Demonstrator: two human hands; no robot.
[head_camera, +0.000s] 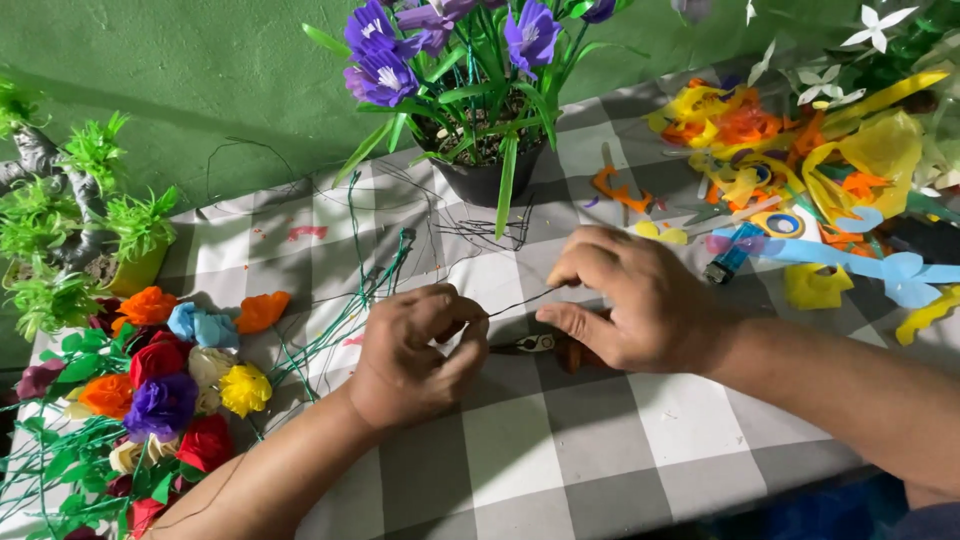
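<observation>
Head view: left hand (415, 350) and right hand (625, 295), both at centre frame, each pinched shut on 1 thin wire (520, 301) stretched between them above the checked desk (560, 440). Pliers (530, 344) lie just below. Judgement: keep the wire taut and the pinch points close for a clean bend. Paper flowers (160, 385) sit lower left.

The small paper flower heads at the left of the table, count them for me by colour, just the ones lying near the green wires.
Some are partly hidden, so this counts those that show clearly.
Orange flower heads: 3
Red flower heads: 3
Yellow flower head: 1
Blue flower head: 1
Purple flower head: 1
Cream flower head: 1
Total: 10
</observation>
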